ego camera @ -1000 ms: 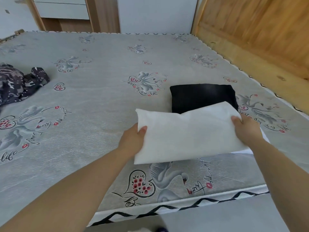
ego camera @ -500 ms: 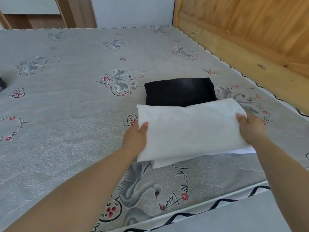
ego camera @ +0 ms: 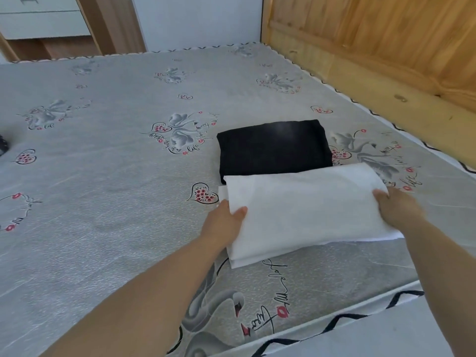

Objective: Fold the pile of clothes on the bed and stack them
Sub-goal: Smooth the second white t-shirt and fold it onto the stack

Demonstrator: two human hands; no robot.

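Gray mattress fabric [ego camera: 108, 202] printed with swans and red hearts fills the scene before us, bordered on the right by a pale wooden bed frame [ego camera: 373, 60] and at the back by a white wall with wooden furniture beside it. We hold a folded white garment [ego camera: 304, 215] near the front edge of the bed, its far fold raised and overlapping the near edge of a folded black garment [ego camera: 273, 148] lying flat just behind it. Our left hand [ego camera: 224, 225] pinches the white cloth's left edge, thumb on top and fingers tucked underneath, out of sight. Our right hand [ego camera: 399, 210] grips the right edge, fingers curled over the fabric. At the far left edge of the bed, a sliver of dark patterned cloth [ego camera: 3, 148] shows.
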